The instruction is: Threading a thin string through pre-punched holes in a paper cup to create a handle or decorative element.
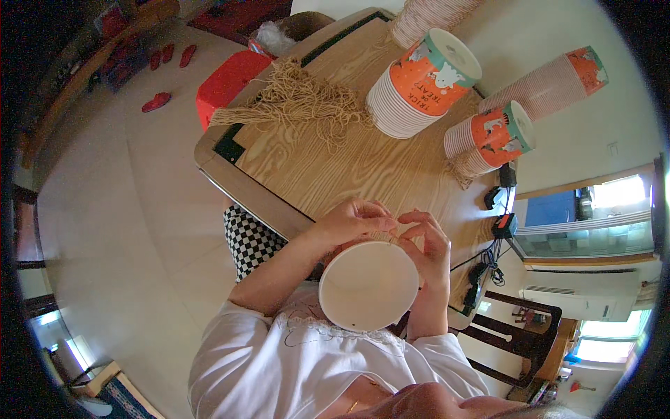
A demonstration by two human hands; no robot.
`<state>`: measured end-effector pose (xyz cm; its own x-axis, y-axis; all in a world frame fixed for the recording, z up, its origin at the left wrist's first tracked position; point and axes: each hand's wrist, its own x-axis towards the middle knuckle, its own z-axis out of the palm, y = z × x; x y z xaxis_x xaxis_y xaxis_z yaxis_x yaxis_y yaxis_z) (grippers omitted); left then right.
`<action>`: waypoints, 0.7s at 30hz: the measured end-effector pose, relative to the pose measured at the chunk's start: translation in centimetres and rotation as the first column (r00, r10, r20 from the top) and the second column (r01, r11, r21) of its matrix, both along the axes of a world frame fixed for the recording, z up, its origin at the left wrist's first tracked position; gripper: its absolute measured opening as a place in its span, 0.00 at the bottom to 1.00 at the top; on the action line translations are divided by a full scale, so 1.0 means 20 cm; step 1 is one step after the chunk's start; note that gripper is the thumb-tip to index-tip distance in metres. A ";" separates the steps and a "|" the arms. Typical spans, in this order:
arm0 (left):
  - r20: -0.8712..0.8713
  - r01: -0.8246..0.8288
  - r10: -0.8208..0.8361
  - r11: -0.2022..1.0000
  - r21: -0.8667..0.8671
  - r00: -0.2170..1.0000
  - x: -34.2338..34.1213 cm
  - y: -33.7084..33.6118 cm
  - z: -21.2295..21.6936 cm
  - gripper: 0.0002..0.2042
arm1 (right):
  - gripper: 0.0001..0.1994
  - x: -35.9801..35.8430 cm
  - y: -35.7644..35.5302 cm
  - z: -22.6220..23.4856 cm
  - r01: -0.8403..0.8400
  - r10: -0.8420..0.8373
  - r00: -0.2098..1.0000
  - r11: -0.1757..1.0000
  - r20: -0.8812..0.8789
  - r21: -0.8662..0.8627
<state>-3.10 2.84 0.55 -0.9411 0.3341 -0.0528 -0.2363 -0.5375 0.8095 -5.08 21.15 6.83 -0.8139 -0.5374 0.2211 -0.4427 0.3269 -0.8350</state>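
Note:
A paper bucket [368, 286] faces me with its white inside, held against my chest below my hands. A little of its red-orange outside shows at the left. My left hand [357, 220] is closed in a pinch just beyond the far rim. My right hand [427, 244] meets it there from the right, fingers bent and fingertips close to the left ones. What the fingertips pinch is too small to make out; a thin tan strand seems to lie at the rim between them. A loose heap of tan twine strands [296, 98] lies at the table's far left.
On the wood-topped table [314, 171] stand stacks of orange-and-green paper buckets [429, 84] and smaller ones [492, 136]. Another long stack [551, 82] lies behind. Black adapters and cables [488, 262] run along the right edge. A red stool [230, 80] is beyond the left edge; a dark chair [516, 335] stands right.

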 end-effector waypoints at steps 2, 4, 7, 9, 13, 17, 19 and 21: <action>-0.062 -0.041 0.038 0.997 -0.060 0.997 0.01 -0.01 0.02 0.11 | 0.06 0.00 -0.01 -0.01 0.000 0.001 0.999 1.000 -0.045 0.014; -0.128 -0.087 0.072 0.989 -0.116 0.989 0.02 -0.01 0.03 0.11 | 0.07 0.00 -0.02 -0.01 0.000 0.003 0.996 1.000 -0.091 0.029; -0.165 -0.094 0.067 0.982 -0.163 0.984 0.02 -0.02 0.04 0.11 | 0.07 0.00 -0.03 0.01 0.017 -0.013 0.992 0.999 -0.126 0.037; -0.216 -0.082 0.036 0.975 -0.206 0.976 0.02 -0.03 0.05 0.10 | 0.07 0.00 -0.04 0.01 0.029 -0.026 0.992 0.999 -0.127 0.017; -0.211 -0.057 0.013 0.978 -0.200 0.977 0.02 -0.04 0.05 0.10 | 0.08 0.00 -0.03 0.00 0.061 -0.059 0.989 0.998 -0.132 0.011; -0.255 -0.047 -0.004 0.980 -0.193 0.967 0.01 -0.04 0.02 0.10 | 0.09 0.00 -0.04 0.00 0.074 -0.073 0.993 0.997 -0.090 0.005; -0.260 -0.041 -0.011 0.981 -0.192 0.965 0.01 -0.04 0.02 0.09 | 0.10 -0.01 -0.04 -0.01 0.089 -0.090 0.995 0.996 -0.054 -0.017; -0.309 -0.070 0.006 0.978 -0.197 0.951 0.01 -0.05 0.04 0.09 | 0.09 -0.01 -0.04 -0.01 0.037 -0.037 0.997 0.999 -0.071 0.005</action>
